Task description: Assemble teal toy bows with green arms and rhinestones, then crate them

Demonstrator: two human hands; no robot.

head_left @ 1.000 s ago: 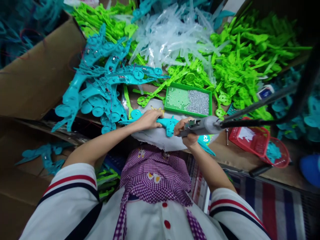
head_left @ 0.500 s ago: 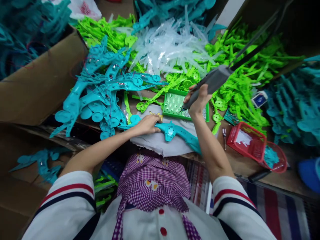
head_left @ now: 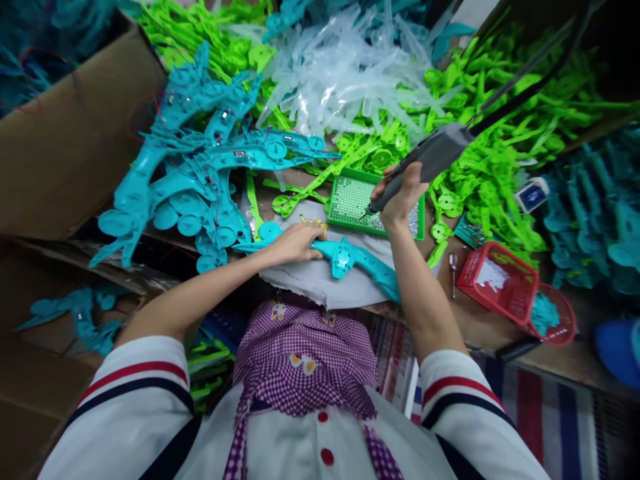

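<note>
A long turquoise plastic part [head_left: 342, 260] lies across the pale cloth [head_left: 320, 287] in front of me. My left hand [head_left: 301, 243] is closed around its left portion. In my right hand [head_left: 403, 197] is a grey electric screwdriver [head_left: 430, 160], tilted so its thin bit points down and left. The tip of the bit is over the green tray [head_left: 421, 223], which has a perforated plate with many small holes and loose shiny screws at its right. Whether the bit touches a screw I cannot tell.
Turquoise parts with wires [head_left: 175, 180] pile up at left by a cardboard box [head_left: 75, 133]. Behind the tray are heaps of clear plastic pieces [head_left: 345, 73] and lime green parts [head_left: 500, 167]. At right stand red baskets [head_left: 500, 313] and a small hand screwdriver [head_left: 453, 273].
The whole view has shifted slightly. My right hand and the electric screwdriver stay over the green tray, and my left hand keeps its hold on the turquoise part.
</note>
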